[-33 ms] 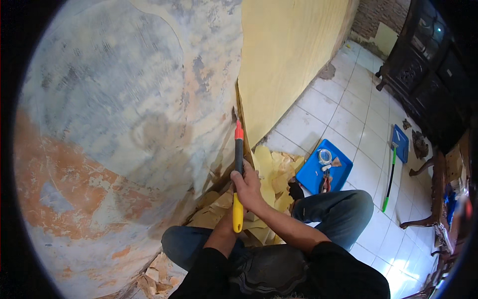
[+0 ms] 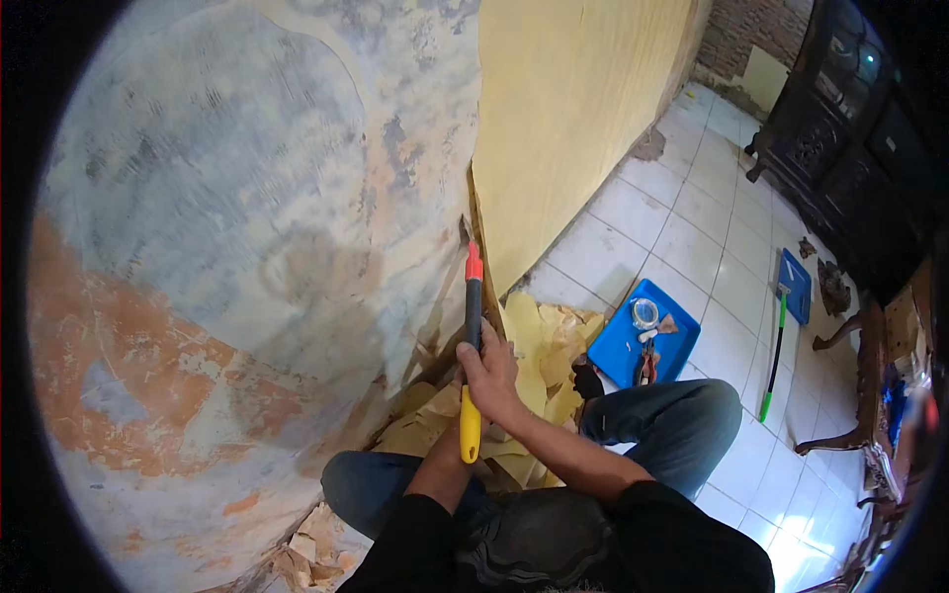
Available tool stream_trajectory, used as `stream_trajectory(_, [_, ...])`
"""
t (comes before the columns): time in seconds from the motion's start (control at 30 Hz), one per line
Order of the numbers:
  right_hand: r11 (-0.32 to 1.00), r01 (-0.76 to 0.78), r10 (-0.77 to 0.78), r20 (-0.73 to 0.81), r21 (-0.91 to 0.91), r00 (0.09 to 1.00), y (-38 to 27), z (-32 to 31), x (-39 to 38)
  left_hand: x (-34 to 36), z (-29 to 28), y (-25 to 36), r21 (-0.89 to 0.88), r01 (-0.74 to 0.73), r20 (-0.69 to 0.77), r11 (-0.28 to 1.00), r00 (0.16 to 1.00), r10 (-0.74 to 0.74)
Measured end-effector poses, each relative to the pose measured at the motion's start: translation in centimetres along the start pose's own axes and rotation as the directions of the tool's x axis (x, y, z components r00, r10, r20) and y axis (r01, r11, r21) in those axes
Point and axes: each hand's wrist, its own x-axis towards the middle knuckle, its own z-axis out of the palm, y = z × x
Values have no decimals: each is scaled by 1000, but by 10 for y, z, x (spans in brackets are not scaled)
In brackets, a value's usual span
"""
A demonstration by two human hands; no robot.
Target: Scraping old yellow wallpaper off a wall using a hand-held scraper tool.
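- We see the right hand point(image 2: 491, 374) closed around the long scraper point(image 2: 474, 304), its thumb lying along the black shaft.
- We find the left hand point(image 2: 458, 380) largely hidden behind the scraper and the right hand; how far open it is, and whether it has hold of anything, we cannot tell.
- We see the scraper upright in front of the wall, yellow handle end down, red collar and metal blade up.
- We make out the blade beside the loose edge of the yellow wall covering point(image 2: 578, 119), over the patchy bare wall point(image 2: 217, 178); whether it touches either, we cannot tell.
- We notice crumpled yellowish scraps point(image 2: 568, 336) just right of the hands, with more torn pieces point(image 2: 318, 549) by the wall's foot at lower left.
- We see a blue tray point(image 2: 615, 363) on the white tiled floor point(image 2: 682, 237) beyond the right knee, holding a tape roll point(image 2: 645, 314) and red-handled pliers point(image 2: 648, 366).
- We see a green-and-black pole point(image 2: 777, 346) farther right, reaching a second blue tray point(image 2: 796, 287) near a dark carved cabinet point(image 2: 816, 148).
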Motion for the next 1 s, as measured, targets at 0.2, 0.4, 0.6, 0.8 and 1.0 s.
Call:
stream_trajectory(0.2, [870,-204,179,97,449,979,-75,-18,5,-31,-13,-7,600,-93,53,794,996,76])
stream_trajectory(0.4, [686,-233,71,255,689,964,-84,21,24,-27,-17,-10,650,-75,70,756,997,39])
stream_trajectory(0.6, [692,-40,8,48,721,999,-115,46,63,-36,-29,-3,674,-18,40,739,999,-12])
stream_trajectory(0.8, [704,-31,116,-72,710,991,-144,62,80,-36,-49,7,673,98,30,733,987,-159])
stream_trajectory(1.0, [513,-60,237,-74,856,969,-123,72,111,-49,-57,30,670,65,-12,740,997,-77])
